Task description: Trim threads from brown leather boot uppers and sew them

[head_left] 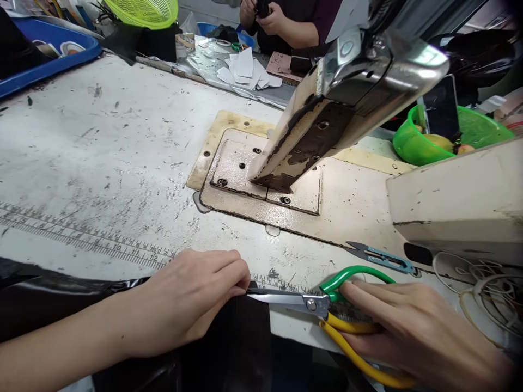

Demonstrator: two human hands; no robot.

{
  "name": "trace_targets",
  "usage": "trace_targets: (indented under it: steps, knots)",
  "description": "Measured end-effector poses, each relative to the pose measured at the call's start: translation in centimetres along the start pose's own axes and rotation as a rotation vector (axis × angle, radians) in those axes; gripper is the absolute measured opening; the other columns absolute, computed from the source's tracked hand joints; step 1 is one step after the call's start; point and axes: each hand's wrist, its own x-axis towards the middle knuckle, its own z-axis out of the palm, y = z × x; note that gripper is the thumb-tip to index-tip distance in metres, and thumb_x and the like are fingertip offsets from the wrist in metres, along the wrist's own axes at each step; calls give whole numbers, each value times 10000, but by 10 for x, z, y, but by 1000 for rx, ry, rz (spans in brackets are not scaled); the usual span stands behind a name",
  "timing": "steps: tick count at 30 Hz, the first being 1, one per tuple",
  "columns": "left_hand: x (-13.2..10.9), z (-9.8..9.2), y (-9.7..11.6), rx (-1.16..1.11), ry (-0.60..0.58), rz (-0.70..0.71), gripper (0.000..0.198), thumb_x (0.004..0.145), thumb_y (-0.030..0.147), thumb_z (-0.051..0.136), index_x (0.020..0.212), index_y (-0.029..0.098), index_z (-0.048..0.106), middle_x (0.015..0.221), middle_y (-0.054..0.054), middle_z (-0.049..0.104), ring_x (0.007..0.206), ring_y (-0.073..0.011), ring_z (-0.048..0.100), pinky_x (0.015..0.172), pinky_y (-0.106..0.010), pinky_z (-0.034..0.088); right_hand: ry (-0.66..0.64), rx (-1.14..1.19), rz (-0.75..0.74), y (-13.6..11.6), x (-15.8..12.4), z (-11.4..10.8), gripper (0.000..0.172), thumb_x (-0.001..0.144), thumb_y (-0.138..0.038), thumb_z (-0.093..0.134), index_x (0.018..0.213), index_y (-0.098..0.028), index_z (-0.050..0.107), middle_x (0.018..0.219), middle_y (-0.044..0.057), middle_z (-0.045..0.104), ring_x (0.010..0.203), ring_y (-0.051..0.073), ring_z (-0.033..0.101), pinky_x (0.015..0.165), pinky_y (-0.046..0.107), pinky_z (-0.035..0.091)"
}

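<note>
My left hand point(204, 294) pinches the edge of a shiny black sheet point(232, 348), leather-like, which hangs over the table's front edge. In my right hand point(412, 321) is a pair of scissors point(312, 304) with one green handle and one yellow handle. Its blades point left, right beside my left fingertips, at the black sheet's edge. The blade tips are partly hidden by the fingers and the sheet. Small blue thread snips point(384, 258) lie just beyond the scissors, touched by neither hand.
A sewing machine point(302, 130) rises from the white table point(102, 136), which has a printed ruler point(118, 250). Blue tray point(53, 65) at the far left; green basket point(486, 128) and tangled white rings point(490, 294) at the right. Another person's hands point(272, 19) hold a dark object.
</note>
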Motion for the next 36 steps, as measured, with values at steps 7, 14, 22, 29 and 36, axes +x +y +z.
trace_targets:
  steps: [7,14,22,29,36]
  knots:
    - [3,2,-3,61,15,53,149,997,108,369,950,222,454,886,20,530,686,-127,465,584,-283,306,-89,-49,-29,3,10,-12,232,1053,-378,405,867,-242,428,653,-49,545,458,135,530,454,303,297]
    - [4,-1,-3,-35,55,59,128,1009,138,412,952,229,482,928,34,563,746,-112,512,644,-256,351,-219,46,30,0,25,-23,264,1013,-375,480,782,-260,422,595,-60,526,406,135,433,441,297,252]
    - [4,-5,-2,-107,83,18,101,1000,151,459,929,209,500,915,30,581,784,-121,512,686,-261,357,-332,126,169,-6,31,-19,350,990,-477,514,734,-259,415,542,-78,384,472,134,224,464,293,190]
    - [10,-14,-1,-304,77,-60,107,968,166,538,864,182,555,791,43,566,703,-102,486,645,-228,370,-293,154,216,-18,30,-20,265,952,-446,574,784,-248,517,549,-50,465,451,138,447,463,281,254]
    - [9,-20,1,-522,52,-131,136,997,277,514,911,180,553,757,38,517,659,-105,463,594,-221,379,-264,84,167,-21,37,-10,244,976,-411,543,794,-257,492,532,-83,389,419,119,367,472,267,203]
